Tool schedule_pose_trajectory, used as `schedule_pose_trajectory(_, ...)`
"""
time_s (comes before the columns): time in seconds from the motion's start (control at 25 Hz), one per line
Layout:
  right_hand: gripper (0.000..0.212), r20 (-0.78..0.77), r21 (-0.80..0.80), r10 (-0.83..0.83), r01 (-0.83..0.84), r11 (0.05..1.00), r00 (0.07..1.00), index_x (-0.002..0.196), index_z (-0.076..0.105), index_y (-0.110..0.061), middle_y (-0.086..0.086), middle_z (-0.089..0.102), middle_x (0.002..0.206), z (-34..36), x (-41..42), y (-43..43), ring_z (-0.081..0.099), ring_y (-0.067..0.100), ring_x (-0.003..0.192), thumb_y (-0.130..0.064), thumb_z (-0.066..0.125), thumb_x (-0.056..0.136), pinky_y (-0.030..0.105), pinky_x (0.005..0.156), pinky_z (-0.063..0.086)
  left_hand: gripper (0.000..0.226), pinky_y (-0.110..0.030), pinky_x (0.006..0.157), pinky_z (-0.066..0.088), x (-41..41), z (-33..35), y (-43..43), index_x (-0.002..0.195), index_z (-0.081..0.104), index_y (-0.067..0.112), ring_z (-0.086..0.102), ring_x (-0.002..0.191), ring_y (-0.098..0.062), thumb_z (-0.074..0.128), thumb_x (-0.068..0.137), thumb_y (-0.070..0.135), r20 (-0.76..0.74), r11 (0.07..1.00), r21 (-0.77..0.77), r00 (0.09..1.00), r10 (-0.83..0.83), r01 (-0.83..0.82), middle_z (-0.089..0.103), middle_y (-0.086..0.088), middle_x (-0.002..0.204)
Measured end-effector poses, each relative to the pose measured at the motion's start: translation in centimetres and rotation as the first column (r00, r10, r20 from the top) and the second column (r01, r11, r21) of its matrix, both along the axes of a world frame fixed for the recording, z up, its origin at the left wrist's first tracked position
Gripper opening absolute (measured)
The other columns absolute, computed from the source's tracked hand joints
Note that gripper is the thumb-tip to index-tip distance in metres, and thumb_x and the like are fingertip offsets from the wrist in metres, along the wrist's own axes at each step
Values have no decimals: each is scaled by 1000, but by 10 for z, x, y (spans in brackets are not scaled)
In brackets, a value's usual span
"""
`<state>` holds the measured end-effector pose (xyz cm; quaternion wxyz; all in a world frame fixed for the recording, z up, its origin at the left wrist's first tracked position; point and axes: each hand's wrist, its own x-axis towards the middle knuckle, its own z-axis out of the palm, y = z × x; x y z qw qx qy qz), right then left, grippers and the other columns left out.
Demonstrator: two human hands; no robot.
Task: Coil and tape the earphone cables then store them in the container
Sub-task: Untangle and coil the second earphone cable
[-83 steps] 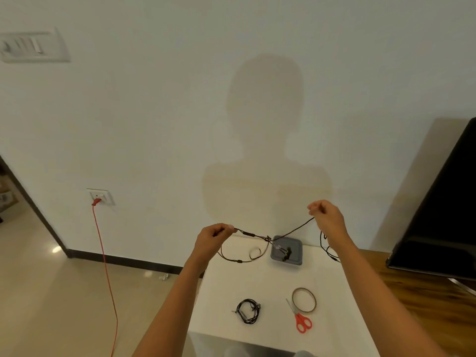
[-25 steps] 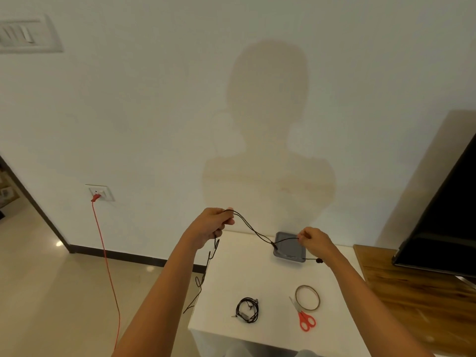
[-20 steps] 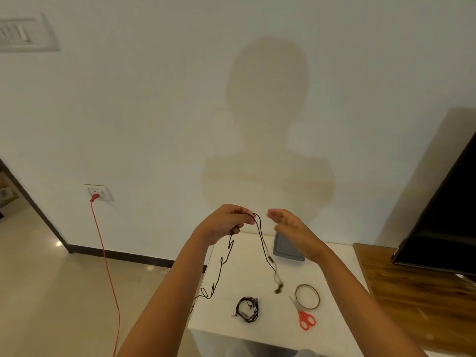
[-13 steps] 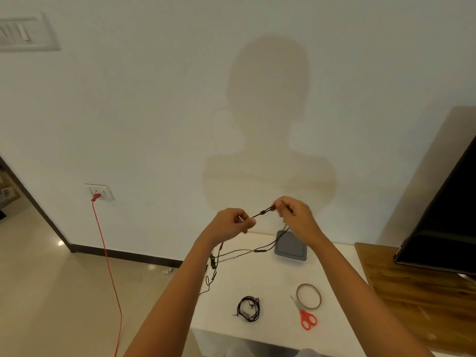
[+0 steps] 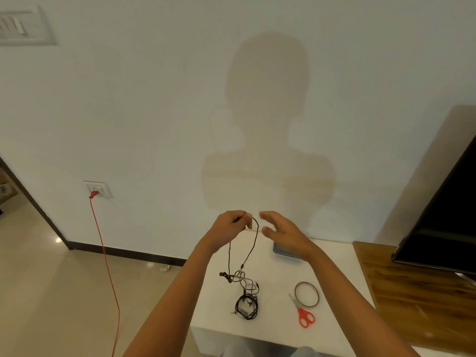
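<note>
My left hand pinches the top of a black earphone cable, which hangs in a long loop down to the white table. Its loose end lies tangled on the table below. My right hand is open beside the loop, fingers spread, touching nothing. A second earphone cable lies coiled on the table near the front. The grey container sits at the back of the table, mostly hidden behind my right hand. A tape ring and red-handled scissors lie at the right.
A red cord runs from a wall socket down to the floor on the left. A dark screen stands on a wooden surface at the right. The wall is just behind the table.
My right hand has let go of the cable and opened. The cable, stretched between both hands half a second ago, now hangs in a loop from my left hand alone.
</note>
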<state>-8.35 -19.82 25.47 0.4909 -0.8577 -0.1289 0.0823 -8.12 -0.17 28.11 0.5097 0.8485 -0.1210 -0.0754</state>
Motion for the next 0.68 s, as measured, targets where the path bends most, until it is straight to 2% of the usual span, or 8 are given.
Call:
schedule_pose_trajectory(0.08, 18, 95, 46, 63, -68, 997, 994, 112, 61, -18, -5, 70, 101, 9, -4, 16, 64, 2, 96, -22, 54, 95, 23, 86, 51, 37, -22, 59, 36, 1, 2, -10, 66, 59, 23, 44, 59, -8, 44, 99, 34, 29, 1000, 0, 999, -14, 14, 51, 8, 61)
schedule_pose_trajectory(0.16, 14, 231, 61, -79, 67, 996, 970, 94, 66, -13, -2, 68, 76, 16, 0, 14, 60, 0, 67, -10, 52, 95, 26, 69, 51, 40, -23, 57, 33, 3, 1, -6, 65, 57, 22, 40, 57, -12, 44, 98, 39, 42, 999, 33, 999, -5, 4, 48, 2, 61)
schedule_pose_trajectory(0.24, 22, 312, 160, -325, 287, 944, 893, 91, 66, -10, 1, 65, 75, 21, 3, 0, 56, 0, 63, 1, 47, 94, 24, 67, 49, 45, -23, 58, 33, 4, -6, 9, 64, 55, 20, 39, 59, -14, 43, 97, 48, 49, 994, 107, 999, -3, -3, 47, -3, 64)
schedule_pose_trajectory(0.36, 24, 312, 335, -643, 553, 763, 699, 93, 64, -10, 5, 62, 80, 33, 6, -32, 56, 10, 73, 1, 42, 95, 11, 69, 43, 47, -23, 60, 34, 2, -18, 38, 61, 50, 18, 42, 59, -12, 42, 97, 47, 61, 989, 112, 994, 94, -100, 48, 2, 62)
schedule_pose_trajectory(0.44, 22, 298, 311, -717, 646, 697, 631, 94, 63, -7, 7, 63, 85, 31, 9, -50, 57, 19, 78, -1, 41, 96, 20, 71, 46, 46, -21, 56, 31, 1, -22, 47, 60, 46, 20, 37, 53, -9, 41, 99, 44, 71, 983, 79, 984, 163, -168, 45, 5, 59)
schedule_pose_trajectory(0.56, 20, 174, 15, -641, 649, 761, 748, 103, 62, -5, 13, 66, 103, 9, 17, -60, 61, 27, 94, -4, 44, 94, 30, 79, 46, 45, -21, 53, 30, 2, -19, 37, 63, 48, 18, 33, 51, -9, 41, 99, 43, 34, 977, -13, 977, 213, -212, 43, 4, 61)
schedule_pose_trajectory(0.64, 35, 74, -180, -428, 434, 883, 901, 124, 54, -8, 11, 57, 128, 0, 13, -43, 53, 27, 119, -4, 53, 89, 30, 95, 40, 43, -24, 56, 32, 3, -12, 19, 65, 52, 17, 37, 58, -13, 43, 98, 43, -8, 977, -86, 980, 197, -197, 48, 2, 68)
schedule_pose_trajectory(0.68, 47, 75, -168, -302, 311, 936, 950, 133, 47, -10, 7, 50, 137, -1, 10, -29, 46, 24, 127, -7, 58, 88, 28, 100, 36, 42, -26, 58, 32, 3, -8, 8, 65, 53, 18, 38, 61, -15, 43, 98, 42, -19, 980, -107, 985, 169, -170, 49, 1, 70)
